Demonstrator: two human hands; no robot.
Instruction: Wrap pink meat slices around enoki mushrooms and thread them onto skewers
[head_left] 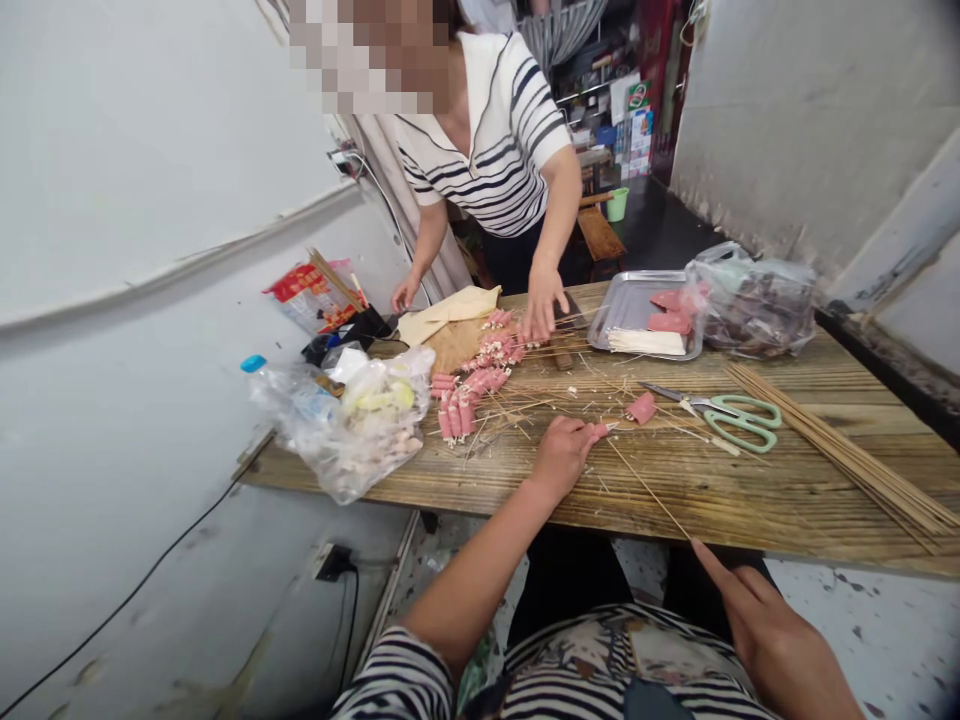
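My left hand (562,455) is closed on a pink meat roll (598,431) with white strands showing at its end, held just over the table. My right hand (772,625), nearer my body, grips the lower end of a thin bamboo skewer (651,490). The skewer's far end reaches close to the roll; whether it touches is too small to tell. Just beyond lies a loose pink meat slice (641,407). To the right are green-handled scissors (742,420). Left of centre, skewered meat rolls (459,412) lie in a pile, their sticks pointing right.
A metal tray (619,300) holds meat slices and a white bundle, beside a filled plastic bag (772,305). Bamboo skewers (840,455) lie at right. Another clear bag (352,430) stands at left. Across the table, a co-worker's hand (544,300) hovers by the pile near a cutting board (454,347).
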